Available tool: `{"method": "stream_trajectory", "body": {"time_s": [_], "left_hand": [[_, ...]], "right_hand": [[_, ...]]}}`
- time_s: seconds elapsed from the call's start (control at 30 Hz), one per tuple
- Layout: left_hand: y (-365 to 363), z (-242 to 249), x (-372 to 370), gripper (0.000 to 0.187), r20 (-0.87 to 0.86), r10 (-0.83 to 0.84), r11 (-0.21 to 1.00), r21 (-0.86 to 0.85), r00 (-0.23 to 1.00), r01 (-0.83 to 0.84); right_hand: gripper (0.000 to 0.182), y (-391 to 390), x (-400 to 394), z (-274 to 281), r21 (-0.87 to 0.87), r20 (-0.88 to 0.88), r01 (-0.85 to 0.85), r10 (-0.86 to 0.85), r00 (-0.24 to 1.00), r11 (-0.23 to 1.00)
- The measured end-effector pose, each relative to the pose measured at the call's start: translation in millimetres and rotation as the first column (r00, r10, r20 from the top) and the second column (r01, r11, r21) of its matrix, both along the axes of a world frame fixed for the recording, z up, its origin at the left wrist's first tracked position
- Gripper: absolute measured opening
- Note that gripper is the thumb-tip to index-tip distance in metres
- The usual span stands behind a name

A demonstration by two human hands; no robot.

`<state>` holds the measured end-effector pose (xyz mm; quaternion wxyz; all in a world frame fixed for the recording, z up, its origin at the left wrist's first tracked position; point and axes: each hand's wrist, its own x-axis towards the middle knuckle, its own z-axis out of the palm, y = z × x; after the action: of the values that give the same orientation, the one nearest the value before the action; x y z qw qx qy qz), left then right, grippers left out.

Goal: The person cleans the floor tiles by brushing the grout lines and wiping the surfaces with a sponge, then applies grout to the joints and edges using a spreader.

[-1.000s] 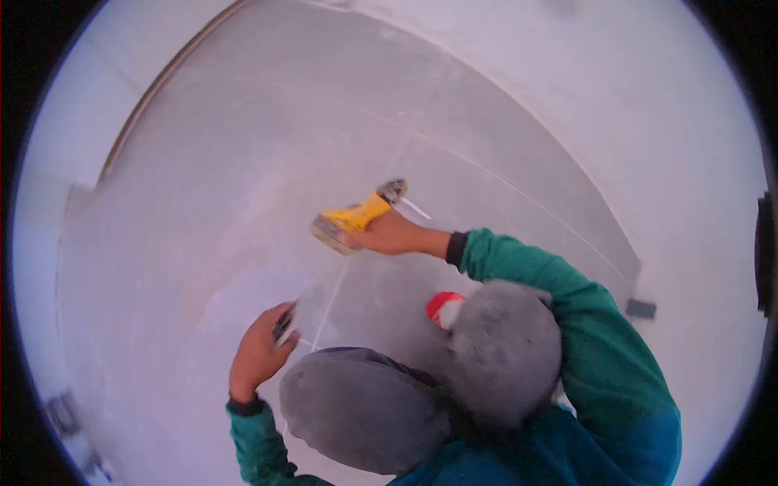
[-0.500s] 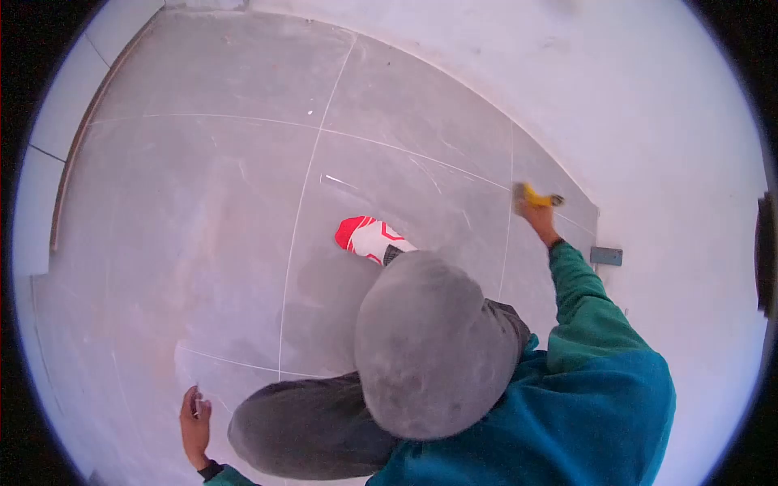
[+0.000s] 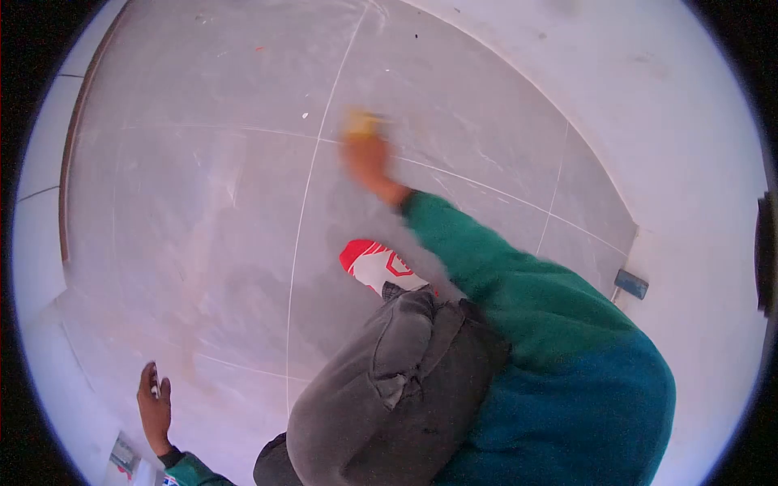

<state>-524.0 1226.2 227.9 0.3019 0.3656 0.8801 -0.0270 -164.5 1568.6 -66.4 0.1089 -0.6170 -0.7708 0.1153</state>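
My right hand is stretched out low over the grey tiled floor, close to a crossing of pale tile joints. Its fingers are closed on a yellow tool, too smeared by motion for its kind to show. Off to the lower left, my left hand is partly curled, with a small white object between thumb and fingers. What that white piece is, I cannot make out. My foot in a red and white sock rests on the floor below the right forearm.
White walls border the floor at right and left. A grey rectangular object sits by the right wall. Small white and orange bits lie on the tiles. Partly seen items are at the lower left.
My right hand has swept left from near the right wall to the middle of the floor, carrying the yellow tool. My left hand appears further left. The view has shifted, and my knee with it.
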Motion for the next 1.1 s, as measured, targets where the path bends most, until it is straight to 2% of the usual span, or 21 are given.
{"method": "stream_trajectory", "body": {"time_s": [0.03,0.07,0.13,0.17,0.27,0.33,0.37,0.43,0.5,0.57,0.6,0.67,0.73,0.77,0.8,0.87,0.9,0.93,1.03,1.07,1.1], "left_hand": [[25.7,6.5,8.8,0.041,0.010,-0.055,0.998,-0.012,0.998,0.055],[39.1,7.8,18.2,0.041,0.001,-0.047,0.999,-0.014,0.999,0.047],[70.7,11.2,36.1,0.041,-0.073,-0.338,0.937,0.074,0.938,0.343],[98.8,31.4,65.8,0.040,-0.106,-0.463,0.886,-0.041,0.880,0.461],[130.5,52.8,89.6,0.041,0.202,-0.186,0.973,-0.101,0.961,0.210],[127.4,51.1,84.0,0.041,0.256,-0.080,0.984,-0.133,0.963,0.117],[122.9,47.0,76.9,0.042,0.178,-0.156,0.969,-0.161,0.971,0.185],[96.2,34.2,54.8,0.043,0.077,-0.312,0.931,-0.173,0.947,0.321],[88.5,24.3,54.5,0.043,0.114,-0.218,0.955,-0.182,0.969,0.236],[106.4,15.4,63.1,0.041,0.104,-0.070,0.969,-0.227,0.992,0.093],[115.5,10.1,63.1,0.042,0.179,-0.101,0.980,-0.152,0.979,0.129],[153.5,3.1,68.8,0.043,0.203,-0.161,0.949,-0.237,0.966,0.209],[191.3,-3.8,63.8,0.043,0.212,-0.245,0.931,-0.219,0.946,0.290],[215.1,-4.9,66.3,0.043,0.224,-0.298,0.915,-0.212,0.928,0.344],[249.5,-0.3,77.6,0.042,0.154,-0.456,0.836,-0.265,0.877,0.481],[295.5,-9.7,89.6,0.042,0.061,-0.651,0.753,-0.070,0.756,0.654],[315.1,-15.7,89.8,0.042,0.094,-0.692,0.722,0.052,0.716,0.690],[340.5,-9.9,108.5,0.042,0.084,-0.733,0.680,0.059,0.675,0.731],[394.1,-1.5,184.4,0.041,0.162,-0.780,0.621,0.082,0.605,0.779],[400.6,3.4,198.9,0.041,0.147,-0.808,0.585,0.092,0.570,0.806],[405.6,8.8,213.3,0.041,0.131,-0.840,0.538,0.071,0.527,0.840]], "right_hand": [[0.021,4.6,-67.9,26.7,-0.143,-0.488,0.038,-0.104,0.867,0.989],[0.017,11.1,-118.7,53.5,-0.187,-0.554,-0.048,-0.065,0.830,0.981],[0.024,20.0,-172.9,81.6,-0.403,-0.700,-0.231,-0.137,0.700,0.886],[0.019,19.0,-169.0,99.5,-0.360,-0.757,-0.264,-0.115,0.643,0.895],[0.017,10.3,-98.3,113.5,-0.095,-0.940,-0.258,-0.002,0.340,0.961],[0.023,24.6,2.9,89.7,0.191,-0.759,-0.272,0.317,0.569,0.943],[0.018,33.3,71.1,82.7,0.161,-0.638,-0.309,0.338,0.692,0.937],[0.018,40.6,204.2,70.2,-0.040,-0.642,-0.139,0.081,0.763,0.990],[0.019,35.1,348.6,57.2,0.046,-0.432,0.202,-0.163,0.887,0.978],[0.020,14.8,486.8,40.3,0.293,-0.183,0.405,-0.365,0.913,0.866],[0.024,1.9,503.0,71.6,0.346,0.024,0.498,-0.537,0.843,0.796],[0.029,-17.6,552.7,81.1,0.383,0.288,0.575,-0.685,0.669,0.723],[0.030,-7.5,542.7,59.1,0.163,0.369,0.815,-0.801,0.472,0.556],[0.031,-0.5,546.8,2.2,0.333,0.505,0.552,-0.639,0.580,0.765],[0.027,32.6,444.2,29.1,0.152,0.335,0.824,-0.813,0.476,0.546],[0.020,48.6,313.2,11.8,-0.064,-0.063,0.632,-0.635,0.770,0.772],[0.019,62.8,241.2,16.4,0.105,-0.280,0.488,-0.445,0.851,0.867],[0.017,67.4,175.3,30.3,0.054,-0.264,0.358,-0.333,0.905,0.932],[0.021,90.2,74.3,76.8,-0.289,-0.549,0.004,-0.169,0.819,0.957],[0.030,91.9,68.5,84.6,-0.266,-0.634,-0.042,-0.142,0.760,0.963],[0.033,89.4,81.2,98.2,-0.165,-0.737,0.095,-0.187,0.650,0.982]]}}
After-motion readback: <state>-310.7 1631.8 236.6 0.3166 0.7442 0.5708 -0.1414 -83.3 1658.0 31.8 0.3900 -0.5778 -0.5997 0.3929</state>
